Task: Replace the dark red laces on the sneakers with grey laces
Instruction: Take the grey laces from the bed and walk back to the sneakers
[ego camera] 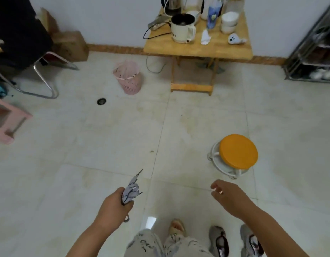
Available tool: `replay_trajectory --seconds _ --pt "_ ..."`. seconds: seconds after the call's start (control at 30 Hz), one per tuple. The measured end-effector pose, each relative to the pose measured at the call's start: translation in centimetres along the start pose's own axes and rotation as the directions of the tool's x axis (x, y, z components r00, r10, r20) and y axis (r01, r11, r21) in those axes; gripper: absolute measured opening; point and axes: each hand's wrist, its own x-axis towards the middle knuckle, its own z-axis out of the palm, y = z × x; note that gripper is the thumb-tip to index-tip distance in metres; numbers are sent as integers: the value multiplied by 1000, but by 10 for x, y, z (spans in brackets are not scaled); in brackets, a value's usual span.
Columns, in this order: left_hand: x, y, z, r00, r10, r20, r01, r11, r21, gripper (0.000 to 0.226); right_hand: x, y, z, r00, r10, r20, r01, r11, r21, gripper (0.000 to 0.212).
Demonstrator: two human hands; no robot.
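— What were the hands doing?

— The left hand (114,204) was curled round a bunch of grey laces (130,191), one dark-tipped end sticking up past the knuckles. The right hand (228,196) hung over the floor (104,145) with its fingers loosely bent, holding nothing that I could make out.

— And the sneakers?

— The sneakers (234,242) stood side by side on the tiles at the bottom right, under the right forearm, beside the person's foot. I couldn't tell the colour of their laces.

— Anything else nearby?

— An orange stool (238,151) stood ahead of the right hand, a pink bin (129,76) near a wooden table (197,49) carrying a kettle (182,28).
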Motion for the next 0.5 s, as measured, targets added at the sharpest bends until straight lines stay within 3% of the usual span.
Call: replay_trajectory --seconds 0.27,0.5 --pt "114 101 -2 965 169 200 -203 966 160 8 31 12 -44 973 216 -79 -197 960 199 29" --pt "218 222 6 801 320 506 -504 817 280 17 49 15 -58 832 537 -138 -428 780 456 28"
